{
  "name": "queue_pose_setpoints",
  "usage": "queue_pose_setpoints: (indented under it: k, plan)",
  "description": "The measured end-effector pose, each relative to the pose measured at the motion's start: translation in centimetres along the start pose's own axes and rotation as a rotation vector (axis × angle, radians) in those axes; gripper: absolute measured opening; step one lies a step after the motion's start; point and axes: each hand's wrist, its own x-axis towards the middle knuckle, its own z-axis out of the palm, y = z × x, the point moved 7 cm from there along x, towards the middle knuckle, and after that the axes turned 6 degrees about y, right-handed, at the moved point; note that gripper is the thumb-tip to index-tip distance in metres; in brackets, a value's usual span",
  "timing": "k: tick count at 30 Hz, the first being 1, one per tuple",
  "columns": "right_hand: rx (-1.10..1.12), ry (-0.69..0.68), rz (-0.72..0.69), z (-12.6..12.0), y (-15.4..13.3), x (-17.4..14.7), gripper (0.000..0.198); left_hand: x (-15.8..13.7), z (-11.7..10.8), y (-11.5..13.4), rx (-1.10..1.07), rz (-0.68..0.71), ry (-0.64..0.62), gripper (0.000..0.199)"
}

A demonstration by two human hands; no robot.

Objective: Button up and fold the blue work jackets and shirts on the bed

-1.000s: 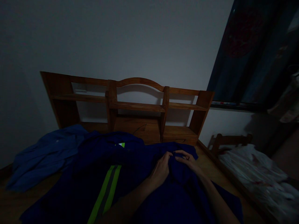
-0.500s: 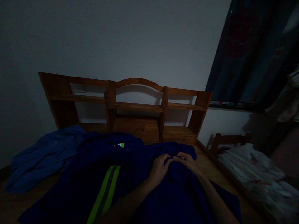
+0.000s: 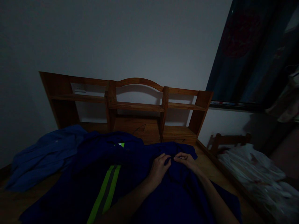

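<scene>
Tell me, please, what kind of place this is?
Probably a dim bedroom or dormitory room. A wooden shelf unit stands against a plain wall, a dark curtain hangs at the right, and both hands pinch a dark blue jacket spread over a wooden surface.

wooden shelf unit (image 3: 137, 107) blocking beyond, tabletop (image 3: 210, 169) free right

No legible text, label, brand, number or sign anywhere in the dim scene.
</scene>
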Motion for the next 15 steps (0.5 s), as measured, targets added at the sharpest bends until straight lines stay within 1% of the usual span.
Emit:
queue_pose_setpoints:
  k: [5,11,15]
  plan:
    - [-0.021,-0.025,-0.018,0.16,-0.30,-0.10,0.037,-0.08,0.02,-0.05,0.092,0.005,-0.003,0.018]
    - [0.005,0.005,0.004,0.14,-0.03,-0.07,0.037,-0.16,-0.09,0.00,0.141,-0.002,0.001,0.022]
    - [0.026,0.028,0.021,0.07,-0.09,-0.24,0.038,-0.12,-0.09,-0.11,0.155,-0.004,-0.011,0.021]
